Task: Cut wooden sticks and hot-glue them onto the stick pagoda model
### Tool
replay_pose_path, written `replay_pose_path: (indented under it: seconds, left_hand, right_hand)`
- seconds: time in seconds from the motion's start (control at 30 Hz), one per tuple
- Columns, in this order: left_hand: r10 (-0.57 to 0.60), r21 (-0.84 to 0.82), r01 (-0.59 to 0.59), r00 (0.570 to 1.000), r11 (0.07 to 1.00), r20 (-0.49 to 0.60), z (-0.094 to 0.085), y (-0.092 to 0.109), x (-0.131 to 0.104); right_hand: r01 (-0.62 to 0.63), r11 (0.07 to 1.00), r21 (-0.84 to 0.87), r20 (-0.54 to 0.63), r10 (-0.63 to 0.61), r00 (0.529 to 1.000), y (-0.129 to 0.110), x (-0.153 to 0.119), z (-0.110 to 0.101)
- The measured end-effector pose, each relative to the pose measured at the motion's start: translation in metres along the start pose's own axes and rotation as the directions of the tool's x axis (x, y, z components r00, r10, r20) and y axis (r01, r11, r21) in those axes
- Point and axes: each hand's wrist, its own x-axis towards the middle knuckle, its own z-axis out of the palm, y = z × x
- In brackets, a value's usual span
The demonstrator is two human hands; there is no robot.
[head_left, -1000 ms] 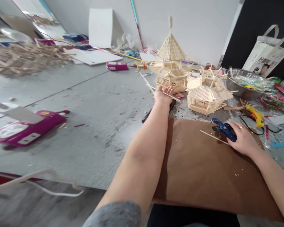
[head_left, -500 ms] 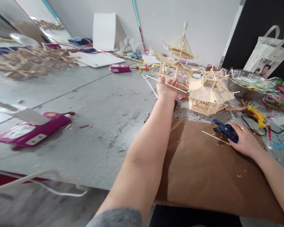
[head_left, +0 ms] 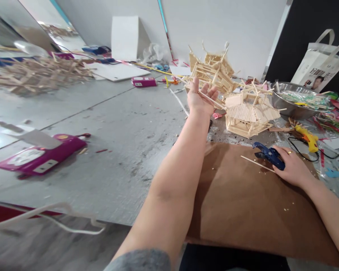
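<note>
Head view: the grey table (head_left: 121,124) carries a brown board (head_left: 243,210) at the near edge. Beyond the board, the stick tower (head_left: 214,77) leans toward the far side. The low model (head_left: 248,116) stands upright just right of the tower. A metal bowl (head_left: 289,109) sits at far right. The left hand (head_left: 200,98), palm up with half-curled fingers, is at the tower's near side; whether it grips the tower cannot be told. The right hand (head_left: 292,165) grasps the blue cutter (head_left: 270,156) over the board's right part. One thin stick (head_left: 255,163) lies beside the cutter; another stick (head_left: 216,102) crosses the left fingers.
</note>
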Motion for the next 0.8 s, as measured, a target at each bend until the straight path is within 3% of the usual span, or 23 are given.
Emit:
replay_pose_path:
  seconds: [0.47, 0.8]
  left_hand:
    - [0.077, -0.075, -0.081, 0.996, 0.994, -0.051, 0.002, 0.021, 0.005]
    - [0.038, -0.045, -0.036, 0.998, 0.998, 0.044, 0.005, 0.025, -0.001]
  right_hand:
    - [0.016, 1.000, 0.010, 0.005, -0.016, 1.000, -0.002, 0.001, 0.001]
    - [0.036, 0.999, 0.010, 0.004, -0.036, 0.999, -0.001, 0.001, 0.001]
